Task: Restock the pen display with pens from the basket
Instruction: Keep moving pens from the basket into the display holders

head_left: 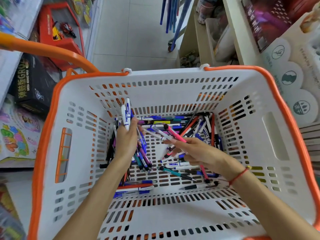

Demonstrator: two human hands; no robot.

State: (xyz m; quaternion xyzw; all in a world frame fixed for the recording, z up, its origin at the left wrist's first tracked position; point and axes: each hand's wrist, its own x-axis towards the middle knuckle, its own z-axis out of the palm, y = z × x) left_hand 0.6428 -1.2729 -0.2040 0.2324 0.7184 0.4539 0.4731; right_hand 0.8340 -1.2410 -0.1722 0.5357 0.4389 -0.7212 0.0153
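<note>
Early going: left hand (126,141) gripping a bunch of white pens (126,115); right hand (195,153) pinching a pink pen (174,134); loose pens (181,172) across basket (173,78) floor; display unseen.

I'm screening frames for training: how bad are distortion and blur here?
Head view: wide-angle bending bows the white slotted plastic basket and its orange rim; centre is sharp, with the pink pen in the right hand crisp; the left-edge toy boxes are smeared; lighting is even, without glare.
</note>
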